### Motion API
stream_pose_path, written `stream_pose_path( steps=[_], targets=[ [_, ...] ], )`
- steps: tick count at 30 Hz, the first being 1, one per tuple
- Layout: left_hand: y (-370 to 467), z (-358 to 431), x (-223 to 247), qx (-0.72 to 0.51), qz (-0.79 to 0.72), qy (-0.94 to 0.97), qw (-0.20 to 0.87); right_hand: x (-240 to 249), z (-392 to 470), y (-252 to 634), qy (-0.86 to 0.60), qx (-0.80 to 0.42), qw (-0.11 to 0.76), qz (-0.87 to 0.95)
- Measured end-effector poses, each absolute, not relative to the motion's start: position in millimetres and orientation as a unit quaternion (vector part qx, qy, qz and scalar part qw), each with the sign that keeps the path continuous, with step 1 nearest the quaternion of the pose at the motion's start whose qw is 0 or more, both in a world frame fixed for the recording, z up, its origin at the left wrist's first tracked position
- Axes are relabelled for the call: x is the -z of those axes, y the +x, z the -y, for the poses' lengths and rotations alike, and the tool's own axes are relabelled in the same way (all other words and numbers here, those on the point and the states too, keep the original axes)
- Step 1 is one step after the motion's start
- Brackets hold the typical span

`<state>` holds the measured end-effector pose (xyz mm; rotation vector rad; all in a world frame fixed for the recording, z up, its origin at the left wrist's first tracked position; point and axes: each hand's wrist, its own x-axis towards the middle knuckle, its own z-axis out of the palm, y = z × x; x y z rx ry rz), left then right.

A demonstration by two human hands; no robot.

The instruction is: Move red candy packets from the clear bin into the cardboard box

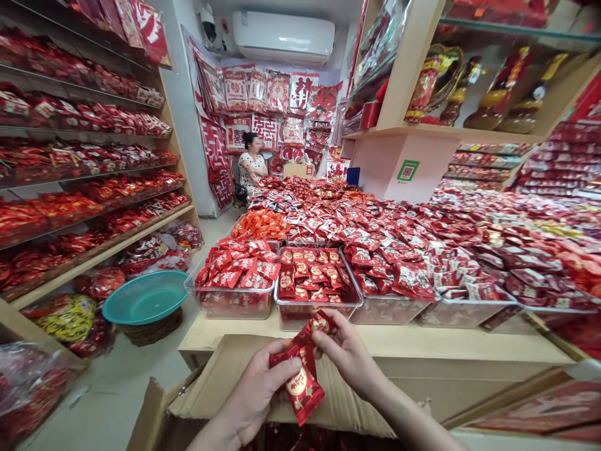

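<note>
My left hand (261,383) is closed on red candy packets (304,396) with a cream oval and gold print, the thumb pressed on top. It looks like more than one packet, but the overlap hides how many. My right hand (346,351) pinches another red candy packet (321,322) between thumb and fingers, close against those in the left. Both hands are above an opened cardboard box (235,357), with dark red packets partly visible inside. Just beyond them, a clear plastic bin (319,308) holds similar red packets laid in rows.
More clear bins heaped with red packets, such as the left one (230,304), line the wooden counter (451,341). On the left are stocked shelves (101,241) and a teal basin (146,297) on the floor. A person (252,164) is at the back.
</note>
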<state>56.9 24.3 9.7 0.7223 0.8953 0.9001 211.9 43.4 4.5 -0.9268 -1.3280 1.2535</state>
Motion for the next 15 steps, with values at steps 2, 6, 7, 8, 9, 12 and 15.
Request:
stream_pose_path(
  steps=[2,6,7,8,9,12,15],
  targets=[
    [52,-24,-11,-0.417,-0.402,0.356,0.733,-3,-43,215,-0.382,-0.550,0.521,0.529],
    [32,-28,-6,-0.459,-0.428,0.359,0.691,-23,-60,234,-0.413,-0.537,0.550,0.488],
    [25,-31,-2,-0.470,-0.436,0.348,0.684,-30,-67,240,-0.422,-0.533,0.546,0.489],
    [17,-33,2,-0.482,-0.442,0.330,0.680,-37,-75,245,-0.429,-0.529,0.538,0.498],
    [11,-35,6,-0.496,-0.446,0.308,0.678,-43,-82,249,-0.434,-0.521,0.529,0.510],
    [-1,-38,18,-0.530,-0.438,0.267,0.676,-55,-104,253,-0.451,-0.488,0.502,0.554],
    [-2,-35,21,-0.531,-0.417,0.270,0.687,-62,-119,246,-0.447,-0.463,0.467,0.606]
  ],
)
